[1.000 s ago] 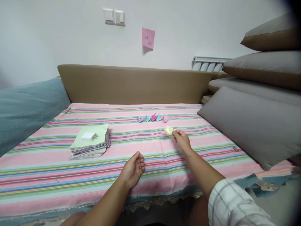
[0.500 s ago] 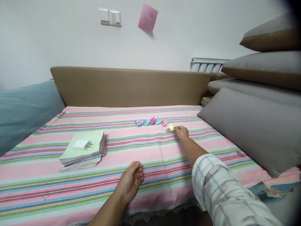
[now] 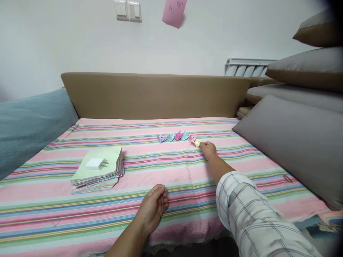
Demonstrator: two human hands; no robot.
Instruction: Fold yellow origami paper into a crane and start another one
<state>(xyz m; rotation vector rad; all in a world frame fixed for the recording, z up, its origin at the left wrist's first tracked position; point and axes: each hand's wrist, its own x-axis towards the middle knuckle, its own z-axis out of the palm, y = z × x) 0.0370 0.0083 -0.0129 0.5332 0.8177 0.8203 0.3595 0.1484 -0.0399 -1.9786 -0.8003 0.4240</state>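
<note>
"At the right end of the origami row, the right hand (image 3: 208,149) has the yellow origami piece (image 3: 197,143) pinched by its right tip, thumb and fingers together!"

"What's crowding it?"

"The pale pink fold (image 3: 192,138), just beside; beyond it, two blue folds (image 3: 170,137), a magenta fold (image 3: 178,135) and a lilac fold (image 3: 161,138). Grey cushions (image 3: 292,139) bulge at right; a white plug adapter (image 3: 95,163) sits on the paper stack (image 3: 111,154)."

"And the left hand (image 3: 154,205)?"

"Fingers loosely curled, nothing in them, by the striped cloth (image 3: 80,214)."

"Textures?"

"Crisp pointed paper, ribbed weave, slim metal prongs, uneven layered sheets!"
</note>
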